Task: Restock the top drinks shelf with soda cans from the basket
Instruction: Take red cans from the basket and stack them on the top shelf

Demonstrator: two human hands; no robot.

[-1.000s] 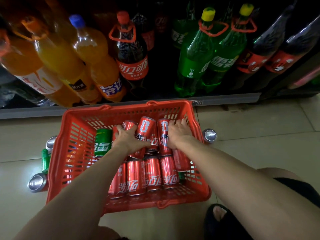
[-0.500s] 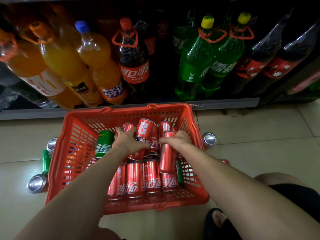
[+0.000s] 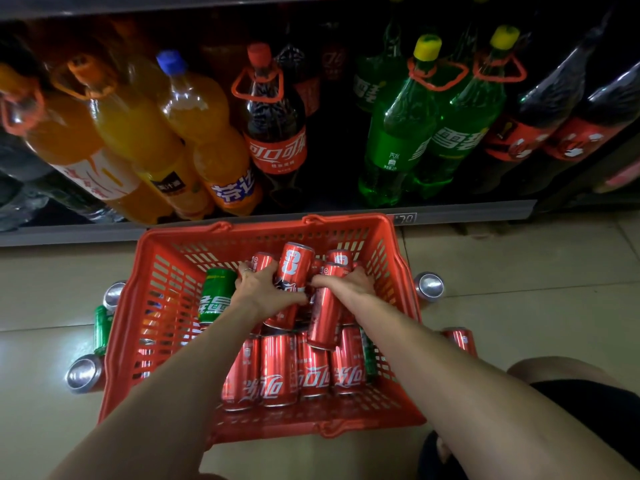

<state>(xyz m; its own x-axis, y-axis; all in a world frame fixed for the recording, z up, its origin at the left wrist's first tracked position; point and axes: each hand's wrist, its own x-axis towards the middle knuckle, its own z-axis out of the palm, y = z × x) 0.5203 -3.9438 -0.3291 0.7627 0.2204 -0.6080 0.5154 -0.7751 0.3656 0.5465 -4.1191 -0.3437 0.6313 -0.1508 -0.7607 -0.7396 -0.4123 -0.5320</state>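
A red plastic basket [image 3: 162, 306] stands on the tiled floor before the bottom shelf. Several red cola cans [image 3: 280, 372] lie in a row along its near side, and a green soda can [image 3: 216, 296] rests at its left. My left hand [image 3: 265, 292] is closed around a red can with a white "8" [image 3: 294, 268], tilted up out of the pile. My right hand [image 3: 349, 284] grips another red can [image 3: 325, 313], lifted and slanting down toward me. More red cans lie under both hands. The top shelf is out of view.
The bottom shelf holds large bottles: orange soda [image 3: 135, 133], cola [image 3: 277, 133], green soda [image 3: 398, 140]. Loose cans sit on the floor left of the basket [image 3: 83, 372] and right of it [image 3: 429, 285]. My knee [image 3: 561, 372] is at the lower right.
Both hands went from resting on the pile to gripping a can each. The right hand's can has lifted and tilted. The view has pulled up slightly, so the basket sits lower.
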